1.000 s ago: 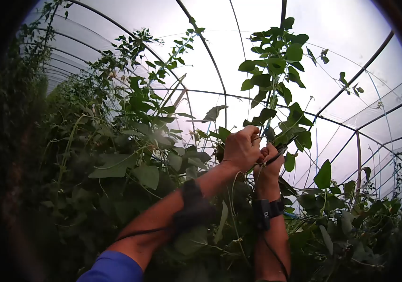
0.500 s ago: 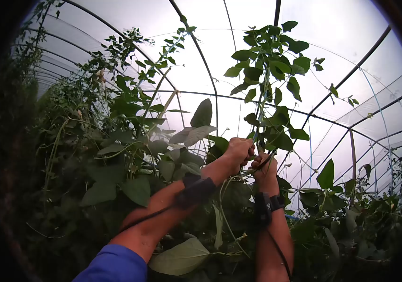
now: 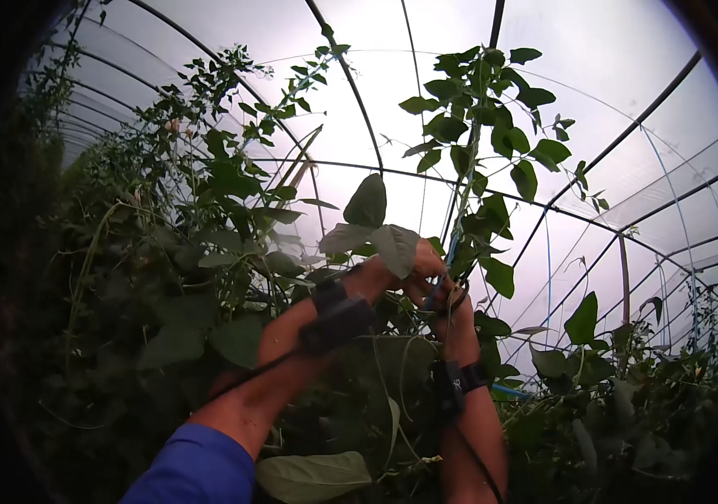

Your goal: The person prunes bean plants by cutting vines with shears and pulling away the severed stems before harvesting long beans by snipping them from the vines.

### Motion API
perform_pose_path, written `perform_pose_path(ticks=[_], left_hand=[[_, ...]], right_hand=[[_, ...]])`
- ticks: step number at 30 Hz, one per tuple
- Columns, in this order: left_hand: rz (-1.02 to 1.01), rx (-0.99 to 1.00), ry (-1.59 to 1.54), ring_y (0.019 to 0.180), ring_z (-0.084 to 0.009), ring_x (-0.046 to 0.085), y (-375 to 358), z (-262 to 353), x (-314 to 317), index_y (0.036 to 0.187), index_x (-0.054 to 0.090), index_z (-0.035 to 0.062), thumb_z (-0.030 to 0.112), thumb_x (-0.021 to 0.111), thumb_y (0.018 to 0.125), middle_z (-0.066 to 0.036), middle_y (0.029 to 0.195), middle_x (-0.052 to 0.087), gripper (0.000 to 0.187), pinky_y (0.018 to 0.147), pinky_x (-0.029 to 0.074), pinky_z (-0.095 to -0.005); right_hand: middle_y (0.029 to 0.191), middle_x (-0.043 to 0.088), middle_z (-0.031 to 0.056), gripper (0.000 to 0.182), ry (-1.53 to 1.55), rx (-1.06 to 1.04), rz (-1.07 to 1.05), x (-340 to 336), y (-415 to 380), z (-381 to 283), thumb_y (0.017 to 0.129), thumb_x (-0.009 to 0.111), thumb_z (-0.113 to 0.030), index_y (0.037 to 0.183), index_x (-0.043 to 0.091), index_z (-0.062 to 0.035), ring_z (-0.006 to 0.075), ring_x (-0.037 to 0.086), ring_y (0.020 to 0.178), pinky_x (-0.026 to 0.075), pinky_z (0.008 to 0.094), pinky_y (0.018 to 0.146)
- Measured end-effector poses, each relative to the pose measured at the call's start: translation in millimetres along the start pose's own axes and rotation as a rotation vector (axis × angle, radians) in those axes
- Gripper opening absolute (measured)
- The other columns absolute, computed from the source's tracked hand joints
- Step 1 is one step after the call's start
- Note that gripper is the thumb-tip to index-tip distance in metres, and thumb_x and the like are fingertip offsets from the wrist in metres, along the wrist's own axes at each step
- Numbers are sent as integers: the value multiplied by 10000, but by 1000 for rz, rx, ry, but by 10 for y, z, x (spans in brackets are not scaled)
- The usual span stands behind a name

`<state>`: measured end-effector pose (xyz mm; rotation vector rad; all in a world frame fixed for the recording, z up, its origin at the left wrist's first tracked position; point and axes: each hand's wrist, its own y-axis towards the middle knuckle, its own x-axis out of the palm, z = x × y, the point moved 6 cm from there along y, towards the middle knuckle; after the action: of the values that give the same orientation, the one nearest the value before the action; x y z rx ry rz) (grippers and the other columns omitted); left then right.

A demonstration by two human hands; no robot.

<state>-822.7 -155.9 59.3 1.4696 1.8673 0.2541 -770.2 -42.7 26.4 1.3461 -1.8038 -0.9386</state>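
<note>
A climbing bean-like vine [image 3: 481, 105] with broad green leaves rises along a strand of blue twine [image 3: 453, 245] in the middle of the view. My left hand [image 3: 423, 273] is closed at the foot of this strand, its fingers pinching the twine; a three-part leaf [image 3: 395, 249] partly covers it. Just below and to the right, my right hand [image 3: 454, 309] is raised with fingers curled round the vine's stem. The two hands nearly touch, and the exact grip of the fingertips is partly hidden. Each wrist wears a dark strapped device with a cable.
Dense vines [image 3: 233, 181] fill the left side, with more foliage [image 3: 594, 365] low on the right. Dark hoops [image 3: 670, 84] carry the pale plastic cover overhead. Another blue string [image 3: 549, 269] hangs to the right. A large leaf [image 3: 315, 477] lies low between my arms.
Both hands have moved slightly down and left, my left hand now partly behind a leaf. The vine's leaves have shifted, and the blue twine shows lower between my fingers.
</note>
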Motion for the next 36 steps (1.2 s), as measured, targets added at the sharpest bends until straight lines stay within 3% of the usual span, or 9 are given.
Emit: perform_pose_path(ticks=[2, 3, 4, 6, 7, 14, 23, 32, 36], left_hand=[[307, -104, -434, 653, -209, 611, -94, -503, 218, 1049, 646, 80, 55, 630, 714, -109, 841, 644, 336, 534, 514, -296], [194, -846, -767, 685, -216, 618, -186, -242, -18, 1061, 640, 74, 95, 624, 709, -120, 810, 641, 352, 558, 503, -305], [194, -850, -767, 685, -216, 618, -188, -281, -36, 1061, 640, 74, 95, 624, 709, -120, 810, 641, 352, 558, 503, -305], [56, -175, 195, 695, -213, 622, -11, 43, -199, 1024, 656, 55, 136, 622, 707, -136, 806, 649, 329, 597, 503, -315], [206, -706, -433, 698, -212, 626, -129, -173, -145, 963, 678, 45, 160, 613, 704, -137, 834, 663, 290, 632, 513, -313], [659, -809, -532, 677, -185, 631, -201, -149, -282, 1080, 607, -4, 118, 655, 710, -153, 827, 648, 392, 638, 553, -292], [605, -692, -1506, 783, -114, 594, -38, -212, 165, 1106, 548, 17, 115, 658, 779, -31, 850, 623, 359, 639, 456, -272], [651, -649, -1434, 573, -89, 523, 135, -455, 374, 953, 543, 38, 110, 629, 782, -9, 734, 549, 204, 439, 403, -213], [713, -804, -1066, 579, -116, 505, 130, -432, 264, 1027, 578, 30, 63, 548, 739, -17, 728, 536, 291, 482, 417, -279]], right_hand=[[631, 474, -52, 109, 2, 54, -78, -83, 101, 56, 925, 457, -150, 916, 551, -95, 44, 423, 501, 350, 192, 437], [627, 467, -62, 85, 4, 107, -158, -10, 93, 85, 919, 485, -154, 899, 553, -107, 36, 416, 496, 333, 180, 427], [627, 467, -62, 85, 6, 110, -159, 7, 74, 92, 919, 485, -154, 899, 553, -107, 36, 416, 496, 333, 180, 427], [592, 400, -89, 85, 10, 94, -96, 232, -82, 33, 910, 513, -149, 830, 536, -133, 22, 368, 460, 272, 173, 392], [592, 400, -89, 85, 7, 96, -98, 275, -98, 25, 910, 513, -149, 830, 536, -133, 22, 368, 460, 272, 173, 392], [577, 376, -81, 115, -56, 141, -42, 364, -154, 32, 910, 529, -193, 835, 541, -107, 13, 298, 430, 213, 173, 369], [625, 385, -68, 207, -104, 134, -3, 204, -48, 99, 907, 550, -287, 925, 534, -82, 13, 278, 441, 214, 153, 366], [630, 370, -73, 254, -41, 168, 7, 20, -34, 222, 905, 550, -317, 979, 564, -75, 5, 274, 478, 205, 157, 400], [776, 555, 17, 295, -98, -11, -129, 39, -173, 102, 846, 632, -243, 1039, 554, -33, 108, 484, 577, 407, 218, 507]])
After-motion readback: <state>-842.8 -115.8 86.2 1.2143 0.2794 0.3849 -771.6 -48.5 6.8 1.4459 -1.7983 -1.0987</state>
